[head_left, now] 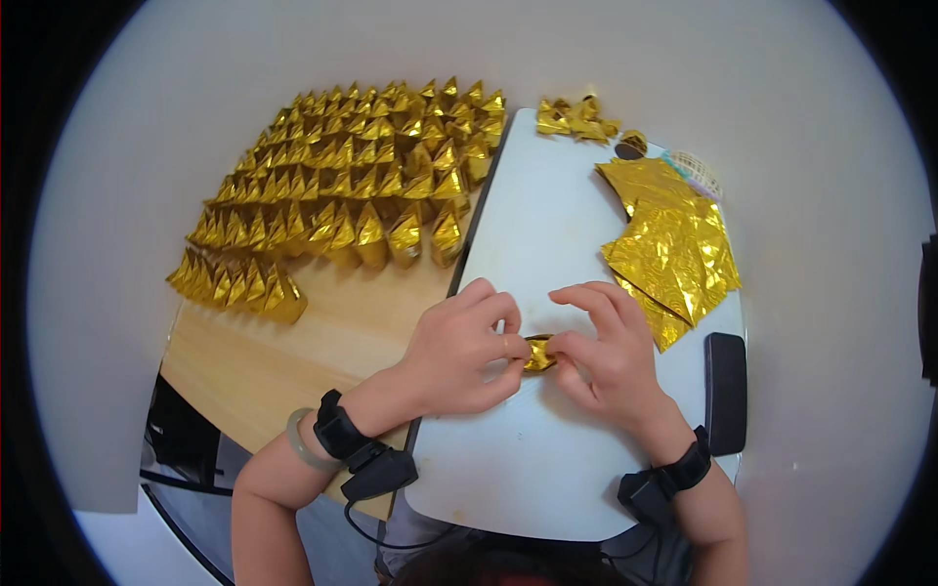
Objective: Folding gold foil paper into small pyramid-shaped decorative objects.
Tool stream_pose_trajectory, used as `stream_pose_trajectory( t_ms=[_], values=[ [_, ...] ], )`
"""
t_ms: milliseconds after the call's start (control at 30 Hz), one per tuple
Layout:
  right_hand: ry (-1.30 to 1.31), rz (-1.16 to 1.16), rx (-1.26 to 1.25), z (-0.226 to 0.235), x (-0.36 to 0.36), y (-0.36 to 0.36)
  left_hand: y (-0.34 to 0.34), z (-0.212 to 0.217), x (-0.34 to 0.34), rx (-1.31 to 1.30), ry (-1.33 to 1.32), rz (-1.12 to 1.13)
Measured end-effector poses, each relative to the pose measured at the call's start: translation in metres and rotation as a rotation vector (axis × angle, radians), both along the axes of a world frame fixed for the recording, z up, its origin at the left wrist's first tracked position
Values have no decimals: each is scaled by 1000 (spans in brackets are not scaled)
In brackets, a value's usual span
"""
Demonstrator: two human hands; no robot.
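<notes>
A small piece of folded gold foil paper (pixel 539 355) lies low over the white board between my two hands. The fingers of my left hand (pixel 464 349) are curled and pinch its left end. On the opposite end, my right hand (pixel 614 356) grips it with bent fingertips, while other fingers of that hand arch above. My fingers cover both ends of the piece, so only its shiny middle shows. To the right of my hands is an overlapping pile of flat gold foil sheets (pixel 674 254).
Many folded gold foil ingots (pixel 342 186) stand in rows on the wooden table (pixel 342 303) at the left. A few folded gold pieces (pixel 575 118) sit at the white board's (pixel 532 215) far edge. A dark oblong case (pixel 725 393) lies at its right edge. A pale wall rises behind.
</notes>
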State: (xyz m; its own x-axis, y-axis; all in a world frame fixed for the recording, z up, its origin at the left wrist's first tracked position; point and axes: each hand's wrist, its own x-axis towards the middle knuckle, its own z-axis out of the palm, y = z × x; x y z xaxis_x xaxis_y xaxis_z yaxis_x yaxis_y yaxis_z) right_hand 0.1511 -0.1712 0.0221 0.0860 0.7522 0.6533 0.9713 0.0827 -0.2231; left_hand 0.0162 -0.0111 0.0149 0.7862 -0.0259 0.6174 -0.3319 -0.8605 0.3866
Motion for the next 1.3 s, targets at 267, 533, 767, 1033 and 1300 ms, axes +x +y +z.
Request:
stream_pose_trajectory(
  t_ms=[267,533,767,1033,1300],
  values=[
    [59,43,41,-4,0,-3,-2,1,3,19,24,-22],
    [58,45,21,-7,0,-2,-2,1,3,-5,32,2],
    [108,46,2,-8,0,2,-2,4,3,-9,57,8],
    [74,54,1,-1,1,0,-4,3,1,27,71,14],
    [219,44,5,-5,0,-4,-4,-6,1,23,8,36]
  ],
)
